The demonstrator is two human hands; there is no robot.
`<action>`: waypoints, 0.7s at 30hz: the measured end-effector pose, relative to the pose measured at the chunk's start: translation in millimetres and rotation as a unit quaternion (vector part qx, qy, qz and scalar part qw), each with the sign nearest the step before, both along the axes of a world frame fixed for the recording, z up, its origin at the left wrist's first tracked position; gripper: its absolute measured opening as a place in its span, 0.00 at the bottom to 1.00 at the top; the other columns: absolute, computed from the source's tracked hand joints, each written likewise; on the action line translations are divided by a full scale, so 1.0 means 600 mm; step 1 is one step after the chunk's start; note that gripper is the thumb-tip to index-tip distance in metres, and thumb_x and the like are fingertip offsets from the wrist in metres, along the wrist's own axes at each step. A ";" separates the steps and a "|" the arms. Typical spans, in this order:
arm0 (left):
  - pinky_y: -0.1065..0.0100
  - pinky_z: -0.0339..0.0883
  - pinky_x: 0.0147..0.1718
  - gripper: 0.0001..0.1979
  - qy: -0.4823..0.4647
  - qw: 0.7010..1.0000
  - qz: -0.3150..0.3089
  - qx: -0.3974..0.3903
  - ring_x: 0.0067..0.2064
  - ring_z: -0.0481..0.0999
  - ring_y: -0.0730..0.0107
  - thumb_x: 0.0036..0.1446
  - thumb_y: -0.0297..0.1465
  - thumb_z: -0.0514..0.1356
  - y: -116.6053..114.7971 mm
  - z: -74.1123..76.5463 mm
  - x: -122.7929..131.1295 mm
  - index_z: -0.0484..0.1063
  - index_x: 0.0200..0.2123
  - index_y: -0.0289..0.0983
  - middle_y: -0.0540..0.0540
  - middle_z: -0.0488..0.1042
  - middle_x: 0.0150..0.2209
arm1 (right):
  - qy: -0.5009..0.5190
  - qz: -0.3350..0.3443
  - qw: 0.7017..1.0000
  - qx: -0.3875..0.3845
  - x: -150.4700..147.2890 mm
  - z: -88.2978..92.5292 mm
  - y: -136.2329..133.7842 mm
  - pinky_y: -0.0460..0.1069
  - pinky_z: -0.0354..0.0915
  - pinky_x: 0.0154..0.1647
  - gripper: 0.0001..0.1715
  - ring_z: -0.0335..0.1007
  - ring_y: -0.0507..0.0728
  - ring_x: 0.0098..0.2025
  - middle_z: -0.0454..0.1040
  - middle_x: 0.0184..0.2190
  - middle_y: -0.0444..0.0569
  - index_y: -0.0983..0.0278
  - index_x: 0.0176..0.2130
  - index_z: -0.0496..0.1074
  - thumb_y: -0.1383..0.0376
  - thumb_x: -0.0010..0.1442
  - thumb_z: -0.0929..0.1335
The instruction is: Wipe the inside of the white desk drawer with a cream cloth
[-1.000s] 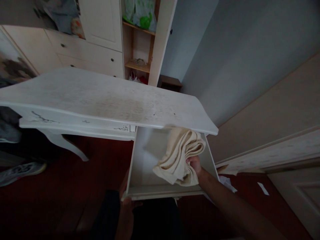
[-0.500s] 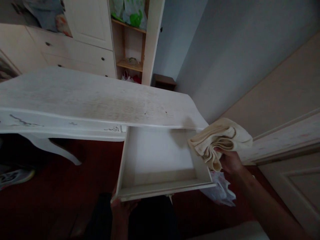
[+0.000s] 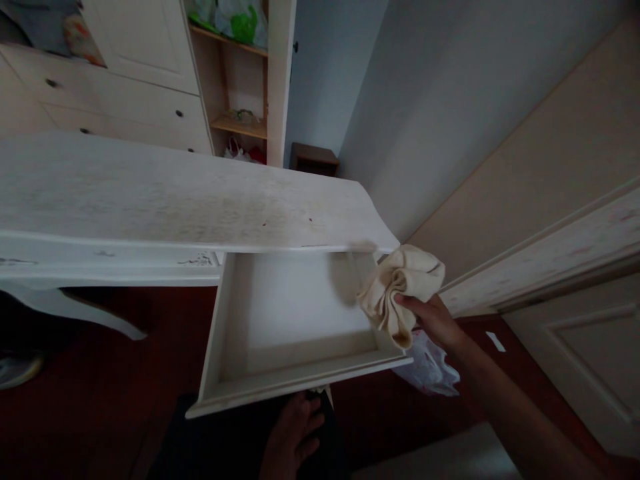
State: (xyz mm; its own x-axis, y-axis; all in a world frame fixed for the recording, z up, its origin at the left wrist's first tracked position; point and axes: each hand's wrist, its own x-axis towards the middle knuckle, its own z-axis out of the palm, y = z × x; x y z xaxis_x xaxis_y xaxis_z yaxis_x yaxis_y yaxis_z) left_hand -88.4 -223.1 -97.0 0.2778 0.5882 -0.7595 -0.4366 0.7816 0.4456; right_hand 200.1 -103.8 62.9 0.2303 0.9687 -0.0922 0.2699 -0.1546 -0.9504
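Evidently bunched for holding: right hand (image 3: 434,321) grips cloth (image 3: 417,270), centre right.
Lower centre, left hand (image 3: 294,430) open below drawer (image 3: 300,307).

We see a cream cloth (image 3: 417,270), a white drawer (image 3: 295,307) and a white table (image 3: 115,190) smudged grey-brown on top, with a dark sprig pattern along its front. Our floor (image 3: 165,373) is dark red, the wall (image 3: 440,87) blue-grey.

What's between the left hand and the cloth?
In the head view, the open drawer's front panel lies between the left hand and the cloth.
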 end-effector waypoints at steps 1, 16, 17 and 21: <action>0.55 0.70 0.47 0.38 0.024 0.999 -0.006 0.019 0.57 0.76 0.45 0.45 0.52 0.68 -0.002 0.000 0.014 0.69 0.56 0.39 0.33 0.76 0.57 | -0.031 0.037 0.999 -0.017 -0.003 0.001 0.005 0.52 0.72 0.37 0.22 0.77 0.61 0.35 0.81 0.32 0.48 0.63 0.40 0.76 0.51 0.51 0.74; 0.63 0.70 0.32 0.28 0.064 0.997 -0.025 0.044 0.35 0.81 0.57 0.38 0.52 0.71 0.043 0.011 0.064 0.75 0.36 0.37 0.37 0.82 0.40 | -0.481 0.280 0.805 -0.207 -0.096 -0.105 0.049 0.56 0.68 0.43 0.22 0.77 0.71 0.47 0.78 0.47 0.71 0.71 0.50 0.72 0.63 0.57 0.70; 0.63 0.69 0.32 0.28 0.061 0.997 -0.026 0.045 0.35 0.81 0.58 0.38 0.52 0.71 0.043 0.013 0.065 0.75 0.36 0.37 0.37 0.82 0.39 | -0.480 0.273 0.807 -0.210 -0.097 -0.110 0.047 0.56 0.68 0.43 0.24 0.77 0.71 0.47 0.78 0.48 0.71 0.72 0.51 0.71 0.63 0.57 0.70; 0.64 0.69 0.30 0.27 0.042 0.998 -0.018 0.044 0.33 0.81 0.59 0.35 0.50 0.73 0.047 0.016 0.071 0.76 0.34 0.36 0.38 0.82 0.36 | -0.454 0.252 0.828 -0.212 -0.086 -0.119 0.044 0.53 0.68 0.42 0.24 0.76 0.67 0.46 0.79 0.45 0.64 0.68 0.50 0.70 0.65 0.53 0.71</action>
State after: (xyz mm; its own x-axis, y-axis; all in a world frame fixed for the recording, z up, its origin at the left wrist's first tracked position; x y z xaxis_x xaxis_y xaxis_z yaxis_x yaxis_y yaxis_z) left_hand -45.5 -194.7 -87.3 0.2374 0.6446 -0.7267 -0.3663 0.7523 0.5476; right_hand 148.2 -77.6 -8.2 -0.0328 0.8877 -0.4593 0.9752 -0.0722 -0.2092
